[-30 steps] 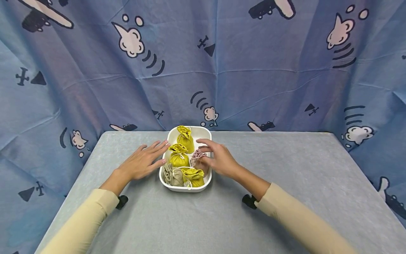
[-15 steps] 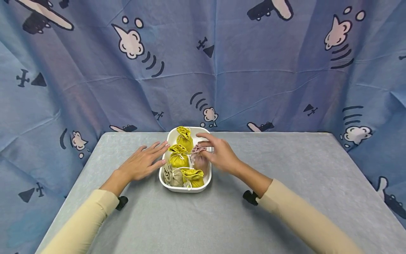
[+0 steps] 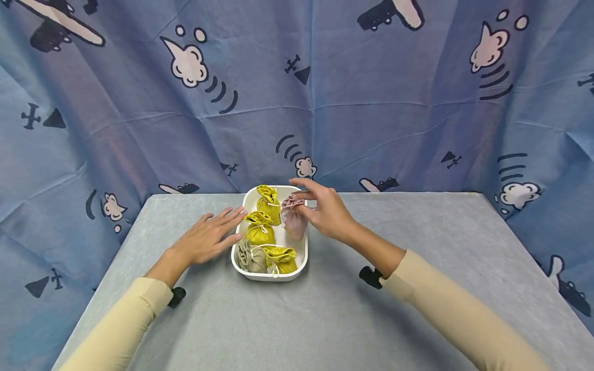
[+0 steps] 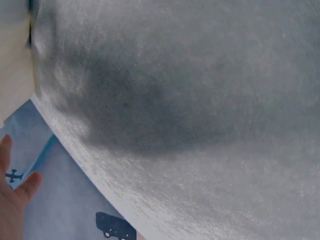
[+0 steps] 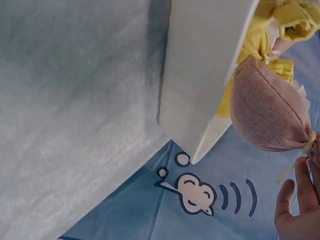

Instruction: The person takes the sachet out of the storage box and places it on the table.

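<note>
Right hand point(image 3: 327, 212) pinches pink pouch point(image 3: 294, 220) by its tied neck; pouch hangs upright above white tray point(image 3: 301, 260), far right corner. Left hand point(image 3: 208, 238) flat, relaxed, touching the tray's left rim.

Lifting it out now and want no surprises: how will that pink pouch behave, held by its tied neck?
Probably soft: the pink pouch bulges below its tied neck, where the right hand pinches it, so it may swing. It looks light, hanging from fingertips. Woven cloth should not slip, and it is unlikely to roll.
</note>
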Motion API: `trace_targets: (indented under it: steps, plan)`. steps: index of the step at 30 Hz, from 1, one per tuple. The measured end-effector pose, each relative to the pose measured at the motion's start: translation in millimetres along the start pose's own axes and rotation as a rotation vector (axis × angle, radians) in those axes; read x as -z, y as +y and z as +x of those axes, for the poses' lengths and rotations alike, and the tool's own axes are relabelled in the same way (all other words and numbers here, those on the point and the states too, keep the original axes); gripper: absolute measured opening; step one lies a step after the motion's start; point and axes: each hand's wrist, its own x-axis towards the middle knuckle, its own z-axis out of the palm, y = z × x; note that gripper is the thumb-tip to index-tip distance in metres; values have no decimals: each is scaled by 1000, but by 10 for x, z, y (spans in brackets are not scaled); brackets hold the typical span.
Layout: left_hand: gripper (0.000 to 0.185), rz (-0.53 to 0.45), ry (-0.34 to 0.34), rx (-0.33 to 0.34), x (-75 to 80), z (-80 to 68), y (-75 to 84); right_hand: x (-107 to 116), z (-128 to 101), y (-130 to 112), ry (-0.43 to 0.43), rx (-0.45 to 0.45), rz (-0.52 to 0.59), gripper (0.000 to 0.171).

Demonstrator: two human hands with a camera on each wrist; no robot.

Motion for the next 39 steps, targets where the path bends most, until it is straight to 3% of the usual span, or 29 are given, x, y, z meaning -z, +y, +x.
trace_targets:
  steps: [11,20,29,39]
  plan:
    - [63,10,11,-4,3,3,7,236,13,37,31,28,-28,57]
    - [63,8,9,-3,-8,12,5,419,-116,184,60,-28,-57,55]
    - [63,11,16,-4,-9,-2,-3,509,-313,462,85,-74,-164,54]
    - [63,4,8,4,-10,-3,2,557,-453,647,59,-129,-121,55]
